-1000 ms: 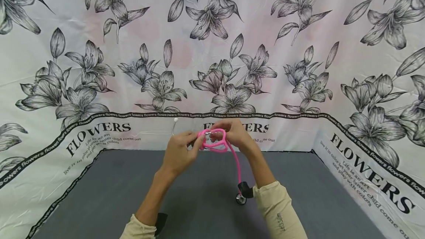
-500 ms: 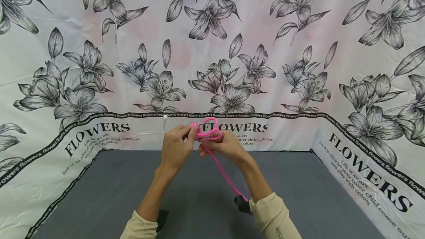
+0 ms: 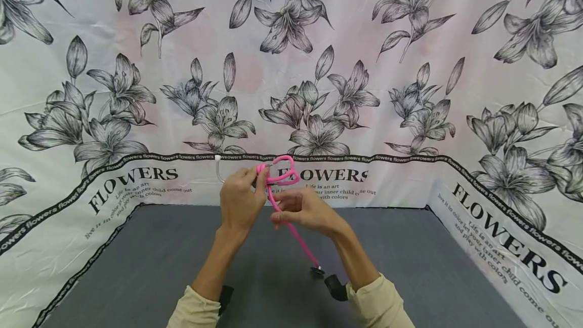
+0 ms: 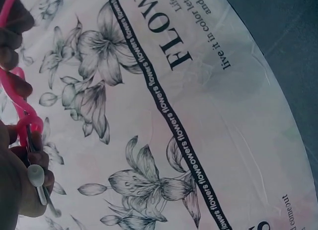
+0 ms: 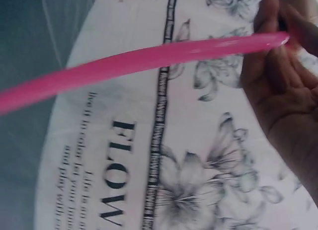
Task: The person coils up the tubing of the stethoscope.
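Note:
A stethoscope with pink tubing (image 3: 302, 242) is held up in front of the wall. My left hand (image 3: 239, 199) pinches its bunched, looped tubing together with the metal ear tubes; one ear tube with a white tip (image 3: 217, 158) sticks out to the left. Pink loops (image 3: 286, 171) stand out to the right of those fingers. Lower down, my right hand (image 3: 309, 210) has its thumb and fingers curved loosely round the hanging tubing. Below it dangles the chest piece (image 3: 317, 270). In the right wrist view the tubing (image 5: 149, 58) runs into the right hand (image 5: 283, 76).
A grey table (image 3: 173, 257) lies beneath both hands. White cloth (image 3: 410, 181) printed with flowers and lettering rises behind and at both sides. Dark wrist-worn devices (image 3: 336, 287) show near the sleeves.
My right hand has come down from the loops to the hanging tubing below them. My left hand has shifted slightly left with the bundle. The chest piece has swung left.

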The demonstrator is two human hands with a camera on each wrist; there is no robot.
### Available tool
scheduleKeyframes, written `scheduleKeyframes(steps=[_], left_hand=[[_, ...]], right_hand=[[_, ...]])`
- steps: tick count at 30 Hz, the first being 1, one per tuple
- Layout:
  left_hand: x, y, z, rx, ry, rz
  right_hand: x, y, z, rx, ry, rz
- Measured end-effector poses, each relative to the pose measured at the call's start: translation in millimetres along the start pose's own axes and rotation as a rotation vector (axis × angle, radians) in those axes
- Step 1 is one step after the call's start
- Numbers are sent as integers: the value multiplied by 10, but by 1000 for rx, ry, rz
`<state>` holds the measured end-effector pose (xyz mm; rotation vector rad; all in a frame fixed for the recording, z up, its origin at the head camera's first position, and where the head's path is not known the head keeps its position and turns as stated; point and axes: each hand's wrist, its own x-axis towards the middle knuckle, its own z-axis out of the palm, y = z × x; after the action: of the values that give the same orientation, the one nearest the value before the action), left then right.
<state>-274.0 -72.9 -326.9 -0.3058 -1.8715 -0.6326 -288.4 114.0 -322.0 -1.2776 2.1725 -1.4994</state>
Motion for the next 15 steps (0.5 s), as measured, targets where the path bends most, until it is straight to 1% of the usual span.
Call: scheduleKeyframes(steps=[4, 7, 9, 11, 15], left_hand=[[-4, -14, -12, 60, 19, 32], [-14, -28, -14, 103, 25, 84], [-21, -30, -14, 132, 27, 130], [-35, -27, -10, 159, 23, 176], [-93, -4, 7, 177, -14, 253]], right_hand=[[-55, -157, 22, -227, 16, -19], [-91, -249, 36, -416, 64, -80], [-94, -293, 45, -529, 123, -146], [-84, -327, 49, -632, 200, -216], [-41, -357, 35, -731, 343, -303]])
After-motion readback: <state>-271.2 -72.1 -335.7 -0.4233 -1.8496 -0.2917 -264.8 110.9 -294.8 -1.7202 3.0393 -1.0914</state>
